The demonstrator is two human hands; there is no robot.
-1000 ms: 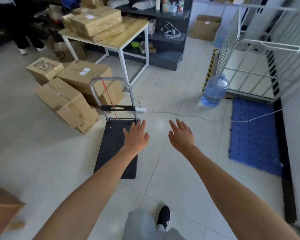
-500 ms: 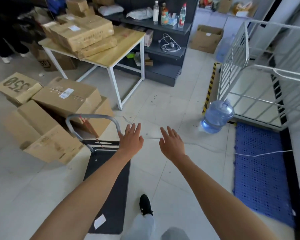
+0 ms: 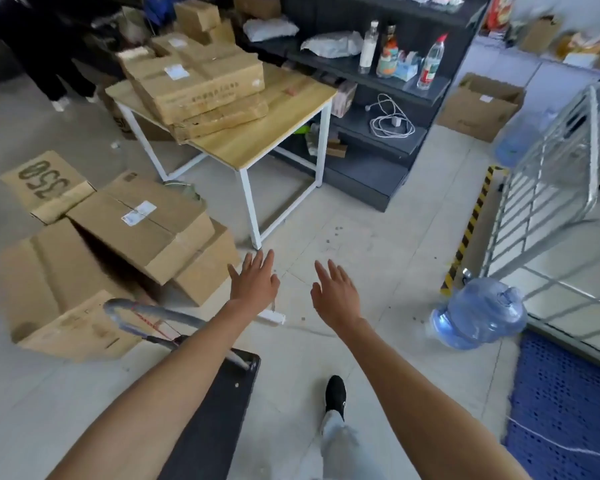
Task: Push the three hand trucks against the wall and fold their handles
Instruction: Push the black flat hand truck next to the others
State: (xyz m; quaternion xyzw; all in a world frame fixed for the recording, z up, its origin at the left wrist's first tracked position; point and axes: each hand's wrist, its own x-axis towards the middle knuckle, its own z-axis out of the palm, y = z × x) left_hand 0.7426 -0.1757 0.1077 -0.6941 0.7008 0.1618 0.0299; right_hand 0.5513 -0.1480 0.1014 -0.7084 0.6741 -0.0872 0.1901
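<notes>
One hand truck (image 3: 219, 410) with a flat black deck stands on the tiled floor just below me, partly hidden by my left forearm. Its grey loop handle (image 3: 142, 308) is upright at the far end, close to the cardboard boxes. My left hand (image 3: 255, 280) is stretched out above and beyond the handle, fingers straight, touching nothing. To its right, my right hand (image 3: 336, 296) hovers over the bare floor, fingers spread and empty. No other hand truck is in view.
Several cardboard boxes (image 3: 111, 251) lie piled on the left. A wooden table (image 3: 267, 133) with white legs carries more boxes. Dark shelving (image 3: 371, 98) stands behind it. A blue water jug (image 3: 478, 315), a metal cage cart (image 3: 548, 188) and a blue mat (image 3: 568, 410) are on the right.
I have stepped forward beside the hand truck, so its deck and handle slid down and left in view. Both hands stay outstretched and empty, now past the handle.
</notes>
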